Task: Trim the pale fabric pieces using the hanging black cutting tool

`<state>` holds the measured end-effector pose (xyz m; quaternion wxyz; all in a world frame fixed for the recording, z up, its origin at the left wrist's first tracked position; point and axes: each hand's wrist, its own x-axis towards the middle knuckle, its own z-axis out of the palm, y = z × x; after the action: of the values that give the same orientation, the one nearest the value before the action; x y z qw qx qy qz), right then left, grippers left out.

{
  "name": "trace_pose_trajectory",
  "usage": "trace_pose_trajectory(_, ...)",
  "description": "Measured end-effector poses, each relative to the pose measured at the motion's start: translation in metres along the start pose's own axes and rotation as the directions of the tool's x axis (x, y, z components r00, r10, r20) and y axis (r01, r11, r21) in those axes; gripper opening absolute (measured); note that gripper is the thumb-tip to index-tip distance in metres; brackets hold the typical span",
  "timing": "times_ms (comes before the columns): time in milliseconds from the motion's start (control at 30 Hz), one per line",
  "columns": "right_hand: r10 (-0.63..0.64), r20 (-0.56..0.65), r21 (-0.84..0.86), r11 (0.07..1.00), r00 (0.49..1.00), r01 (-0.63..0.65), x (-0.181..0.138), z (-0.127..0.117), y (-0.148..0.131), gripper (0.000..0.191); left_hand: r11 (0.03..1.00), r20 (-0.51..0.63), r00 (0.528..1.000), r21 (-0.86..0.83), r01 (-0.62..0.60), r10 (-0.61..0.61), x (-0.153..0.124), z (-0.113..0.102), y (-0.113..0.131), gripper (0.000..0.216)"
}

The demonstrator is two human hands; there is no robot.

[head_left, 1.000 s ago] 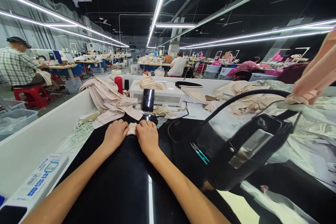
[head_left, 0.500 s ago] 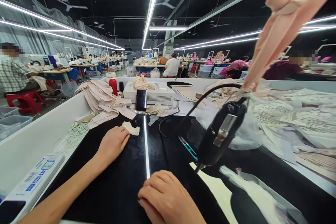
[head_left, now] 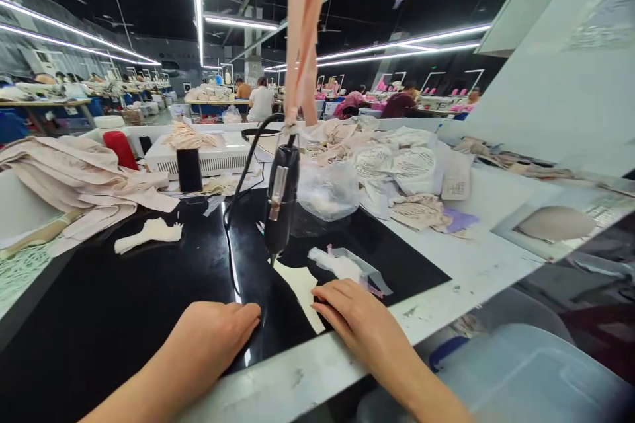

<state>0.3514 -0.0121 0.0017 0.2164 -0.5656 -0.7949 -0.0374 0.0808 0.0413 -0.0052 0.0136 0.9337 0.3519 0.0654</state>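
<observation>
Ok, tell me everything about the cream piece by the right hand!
The cream piece is thin, plain and long, with curved edges, perhaps cloth or card. It lies flat on the black surface. The right hand is at its right edge, maybe touching; the black tool hangs by its far end.

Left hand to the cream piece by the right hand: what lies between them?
Just a bare stretch of black work surface lies between the left hand and the cream piece, as the head view shows.

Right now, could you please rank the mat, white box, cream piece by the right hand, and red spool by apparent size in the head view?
Mat
White box
Cream piece by the right hand, helped by nearness
Red spool
</observation>
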Motion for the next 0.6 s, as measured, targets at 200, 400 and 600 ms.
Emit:
trace_pose_trajectory(200, -0.02, 0.029, -0.046, 0.999, 0.999, 0.022, -0.002, 0.011, -0.007, 0.007, 0.999, 0.024, 0.999, -0.017, -0.043, 0.043, 0.015, 0.002, 0.025, 0.028)
trace_pose_trajectory(400, 0.002, 0.014, -0.017, 1.0, 1.0, -0.001, -0.002, 0.021, -0.008, 0.022, 1.0, 0.029, 0.999, -0.025, -0.018, 0.019, 0.023, 0.003, 0.034, 0.028)
trace_pose_trajectory(600, 0.09, 0.028, 0.137, 0.986, 0.996, -0.093, 0.001, 0.013, -0.012, 0.026, 1.0, 0.061, 0.998, -0.004, 0.019, -0.019, 0.027, 0.006, 0.038, 0.029)
